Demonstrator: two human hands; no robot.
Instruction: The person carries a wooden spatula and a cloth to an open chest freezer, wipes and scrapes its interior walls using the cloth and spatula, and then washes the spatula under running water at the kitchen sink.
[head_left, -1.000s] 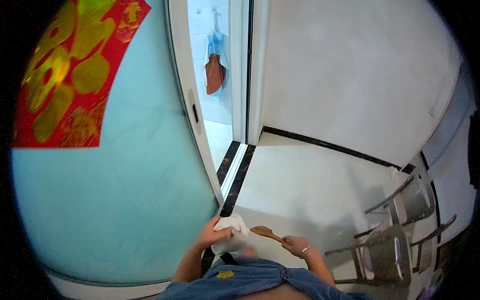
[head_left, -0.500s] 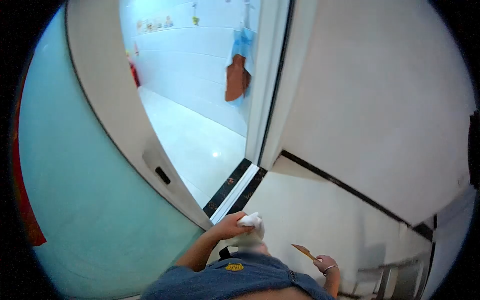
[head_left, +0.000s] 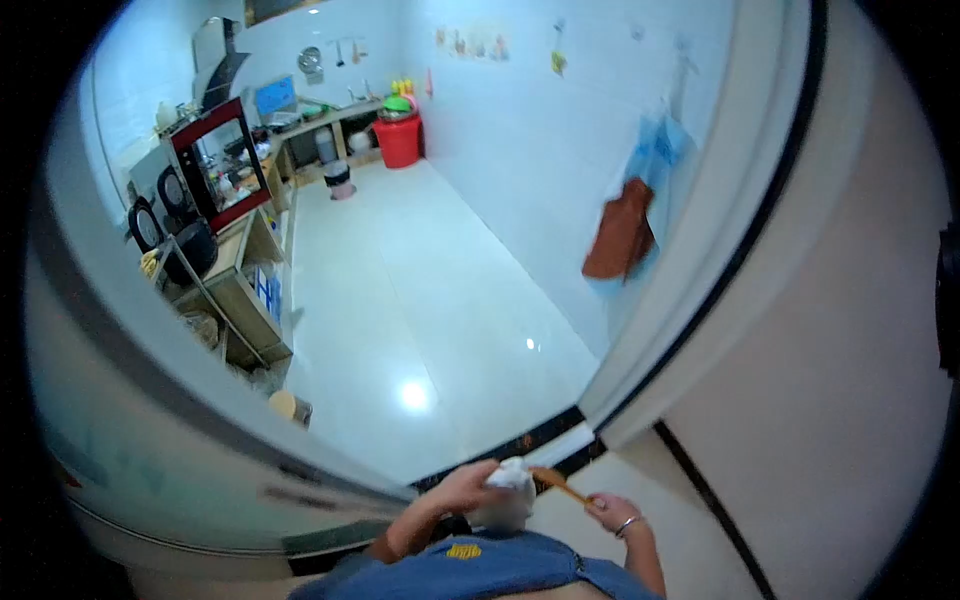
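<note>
My left hand (head_left: 462,490) is closed around a crumpled white cloth (head_left: 513,472) in front of my blue shirt. Part of the bundle below it is blurred. In my closed right hand (head_left: 612,512) is a wooden spatula (head_left: 563,485), held by its handle. Its broader end points left and reaches the white cloth's right side; whether the two touch I cannot tell. A bracelet circles my right wrist.
A sliding door (head_left: 230,440) stands at the left, and a dark threshold (head_left: 545,437) crosses the doorway. Beyond lies a kitchen with a counter along the left, a red bucket (head_left: 398,142) at the back and a brown apron (head_left: 617,235) on the right wall.
The view has turned left and moved into the doorway, showing much more of the kitchen. My right hand has brought the wooden spatula up and inward to the white cloth.
</note>
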